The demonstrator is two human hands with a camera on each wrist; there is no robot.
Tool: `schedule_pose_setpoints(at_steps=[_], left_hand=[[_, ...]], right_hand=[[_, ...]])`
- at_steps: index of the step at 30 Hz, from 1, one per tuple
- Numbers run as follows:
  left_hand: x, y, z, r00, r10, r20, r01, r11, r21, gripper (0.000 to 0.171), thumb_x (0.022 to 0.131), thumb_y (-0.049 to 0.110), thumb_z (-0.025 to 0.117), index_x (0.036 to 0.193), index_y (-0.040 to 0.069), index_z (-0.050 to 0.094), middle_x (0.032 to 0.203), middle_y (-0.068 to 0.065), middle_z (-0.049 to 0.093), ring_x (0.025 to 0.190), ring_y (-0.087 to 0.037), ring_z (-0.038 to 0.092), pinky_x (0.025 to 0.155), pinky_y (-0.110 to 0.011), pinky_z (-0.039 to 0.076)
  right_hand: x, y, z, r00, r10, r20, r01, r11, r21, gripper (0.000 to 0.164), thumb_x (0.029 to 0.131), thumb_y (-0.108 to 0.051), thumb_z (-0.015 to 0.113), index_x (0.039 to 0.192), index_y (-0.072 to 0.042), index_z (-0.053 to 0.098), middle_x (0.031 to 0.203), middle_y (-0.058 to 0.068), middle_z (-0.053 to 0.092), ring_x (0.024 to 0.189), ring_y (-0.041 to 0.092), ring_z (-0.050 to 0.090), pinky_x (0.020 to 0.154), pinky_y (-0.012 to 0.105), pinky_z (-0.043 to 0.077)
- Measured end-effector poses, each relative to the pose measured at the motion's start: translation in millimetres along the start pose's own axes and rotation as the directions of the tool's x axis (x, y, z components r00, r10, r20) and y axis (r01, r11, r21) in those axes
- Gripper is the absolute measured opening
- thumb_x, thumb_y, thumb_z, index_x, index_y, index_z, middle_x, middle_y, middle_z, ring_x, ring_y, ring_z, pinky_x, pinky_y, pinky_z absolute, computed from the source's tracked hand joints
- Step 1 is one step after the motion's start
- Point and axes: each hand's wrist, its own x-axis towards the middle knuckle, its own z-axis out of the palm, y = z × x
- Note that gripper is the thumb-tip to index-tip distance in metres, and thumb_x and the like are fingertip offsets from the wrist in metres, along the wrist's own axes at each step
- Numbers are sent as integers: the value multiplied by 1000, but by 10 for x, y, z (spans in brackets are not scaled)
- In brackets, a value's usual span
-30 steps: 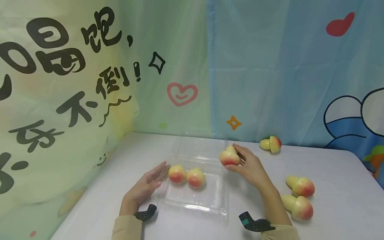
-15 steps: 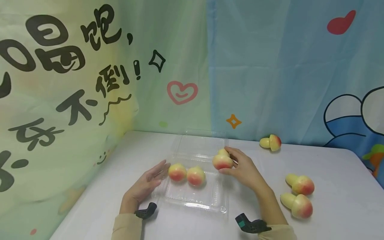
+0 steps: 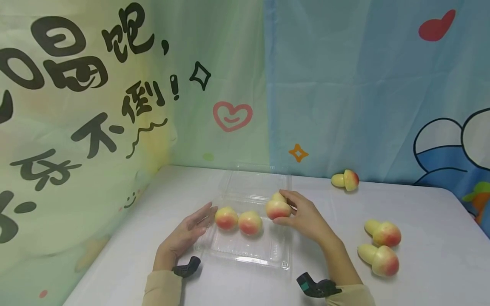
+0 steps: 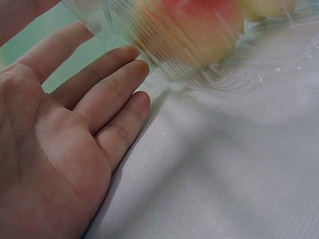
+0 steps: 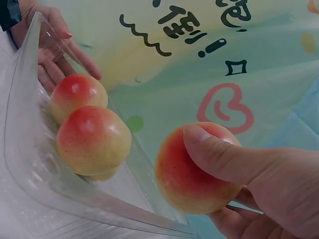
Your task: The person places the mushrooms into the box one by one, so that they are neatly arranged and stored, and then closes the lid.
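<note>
A clear plastic clamshell box (image 3: 245,250) lies with its lid (image 3: 252,180) laid back, and two mushroom-shaped toys with red-and-yellow caps, a left one (image 3: 226,218) and a right one (image 3: 250,223), sit side by side in it. My right hand (image 3: 308,216) pinches a third toy mushroom (image 3: 278,208) between thumb and fingers, over the box's back right part; its cap fills much of the right wrist view (image 5: 194,172). At the box's left side my left hand (image 3: 187,233) has its fingers extended, the fingertips (image 4: 142,69) against or very near the clear wall.
On the white table (image 3: 329,255), two more toy mushrooms lie at the right, one (image 3: 384,233) behind the other (image 3: 380,259). Another toy mushroom (image 3: 346,180) lies near the back edge. A printed cloth backdrop (image 3: 325,85) hangs behind and along the left.
My right hand has moved left with the toy mushroom, from beside the box's right edge to over the box. My left hand and the two toys in the box have stayed put.
</note>
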Motion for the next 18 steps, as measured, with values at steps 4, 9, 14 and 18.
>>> schedule_pose_setpoints(at_steps=[4, 9, 14, 18], left_hand=[[-2, 2, 1, 1000, 0, 2, 0, 1000, -9, 79, 88, 10, 63, 152, 10, 17, 157, -10, 23, 146, -26, 19, 118, -49, 3], [-4, 3, 5, 1000, 16, 14, -16, 1000, -22, 81, 88, 12, 65, 152, 8, 15, 158, -12, 22, 146, -29, 17, 117, -53, -2], [-10, 8, 13, 1000, 25, 11, -25, 1000, -14, 81, 88, 13, 66, 152, 9, 17, 157, -13, 22, 146, -29, 18, 116, -55, -2], [-10, 13, 13, 1000, 22, 10, -21, 1000, -17, 80, 88, 12, 65, 152, 11, 18, 157, -13, 22, 146, -30, 18, 117, -53, -1]], right_hand=[[-2, 11, 16, 1000, -5, 24, 5, 1000, 6, 81, 75, -27, 80, 142, -4, 41, 145, 16, 43, 131, 37, 46, 103, 46, 43], [1, 5, 38, 998, 2, 61, -1, 1000, -8, 80, 75, -26, 80, 141, -3, 42, 145, 16, 44, 130, 38, 47, 102, 48, 43], [7, 7, 68, 995, -37, 90, 40, 999, -33, 77, 75, -23, 80, 139, 1, 44, 142, 18, 46, 127, 38, 50, 101, 48, 44], [11, 23, 86, 993, -69, 92, 77, 994, -80, 75, 74, -21, 81, 136, 2, 47, 138, 18, 50, 124, 35, 52, 101, 46, 46]])
